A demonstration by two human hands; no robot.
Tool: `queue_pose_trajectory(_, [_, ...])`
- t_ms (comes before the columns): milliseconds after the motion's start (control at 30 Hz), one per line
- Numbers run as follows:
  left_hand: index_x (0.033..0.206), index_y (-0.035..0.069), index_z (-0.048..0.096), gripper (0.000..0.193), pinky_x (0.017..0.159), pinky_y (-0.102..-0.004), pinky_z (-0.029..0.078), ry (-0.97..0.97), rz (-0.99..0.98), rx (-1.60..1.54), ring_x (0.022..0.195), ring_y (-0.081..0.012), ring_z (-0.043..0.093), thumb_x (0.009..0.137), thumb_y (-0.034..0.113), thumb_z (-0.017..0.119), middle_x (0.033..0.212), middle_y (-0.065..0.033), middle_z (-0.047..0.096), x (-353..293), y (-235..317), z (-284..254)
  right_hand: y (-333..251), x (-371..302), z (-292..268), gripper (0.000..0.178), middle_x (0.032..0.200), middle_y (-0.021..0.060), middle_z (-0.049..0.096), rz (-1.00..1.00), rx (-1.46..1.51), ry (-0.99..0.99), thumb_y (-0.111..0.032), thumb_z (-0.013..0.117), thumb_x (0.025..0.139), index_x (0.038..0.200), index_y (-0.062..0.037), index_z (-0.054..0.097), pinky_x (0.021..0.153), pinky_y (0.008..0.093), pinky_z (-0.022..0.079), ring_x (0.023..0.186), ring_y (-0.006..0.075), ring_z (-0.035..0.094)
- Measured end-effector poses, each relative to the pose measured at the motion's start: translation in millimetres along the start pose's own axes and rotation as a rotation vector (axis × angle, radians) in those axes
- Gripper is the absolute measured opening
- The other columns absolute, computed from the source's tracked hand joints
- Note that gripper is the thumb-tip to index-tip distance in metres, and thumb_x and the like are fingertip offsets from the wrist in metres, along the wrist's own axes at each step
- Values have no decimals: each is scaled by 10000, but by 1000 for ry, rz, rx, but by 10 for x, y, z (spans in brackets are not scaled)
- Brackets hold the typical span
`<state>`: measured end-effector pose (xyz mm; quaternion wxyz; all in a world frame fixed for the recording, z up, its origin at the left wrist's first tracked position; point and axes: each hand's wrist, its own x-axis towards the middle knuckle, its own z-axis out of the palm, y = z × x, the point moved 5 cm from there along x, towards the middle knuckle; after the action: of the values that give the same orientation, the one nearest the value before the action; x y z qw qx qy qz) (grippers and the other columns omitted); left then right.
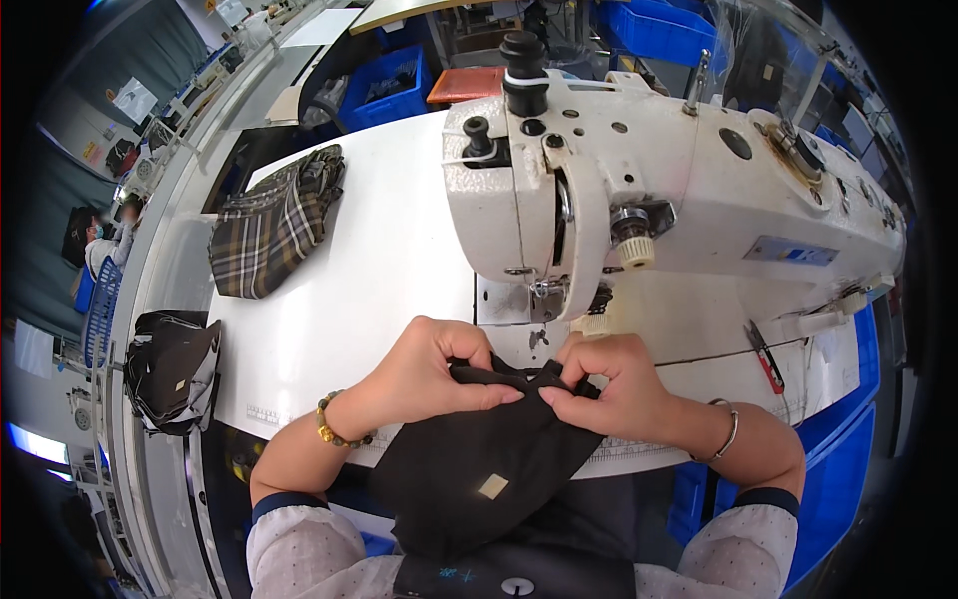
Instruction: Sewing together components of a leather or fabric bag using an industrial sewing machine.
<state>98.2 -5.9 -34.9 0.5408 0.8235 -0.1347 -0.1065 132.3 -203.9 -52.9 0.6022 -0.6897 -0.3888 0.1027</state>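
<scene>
A piece of black fabric [454,464] with a small pale sticker hangs over the table's front edge toward my lap. My left hand [434,374] pinches its upper edge, thumb laid along the fold. Close beside it, my right hand [614,384] grips the same edge between thumb and fingers. Between the two hands the edge is folded and bunched. Both hands are just in front of the white sewing machine [659,170], whose needle area [544,290] lies a little beyond the fingers. The fabric is apart from the needle.
Plaid fabric [274,225] lies at the table's left. A stack of dark pieces [175,369] sits off the left edge. Red-handled thread snips [766,357] rest at the right. Blue bins [389,90] stand behind. Far left, another person [105,240] sits.
</scene>
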Motion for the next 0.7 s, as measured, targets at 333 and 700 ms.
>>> queue_pose_trajectory(333, [649, 20, 623, 301, 555, -242, 389, 12, 66, -2, 621, -70, 529, 741, 129, 888, 648, -1, 588, -39, 44, 25, -77, -10, 16, 238, 691, 60, 583, -44, 0, -22, -40, 778, 778, 697, -22, 555, 557, 305, 425, 614, 180, 549])
queue_pose_trajectory(700, [904, 17, 748, 124, 721, -253, 504, -46, 55, -69, 764, -101, 640, 851, 114, 805, 839, -52, 725, -25, 104, 116, -82, -21, 40, 202, 742, 68, 631, -30, -10, -68, -43, 780, 790, 728, -18, 589, 582, 297, 453, 660, 188, 592])
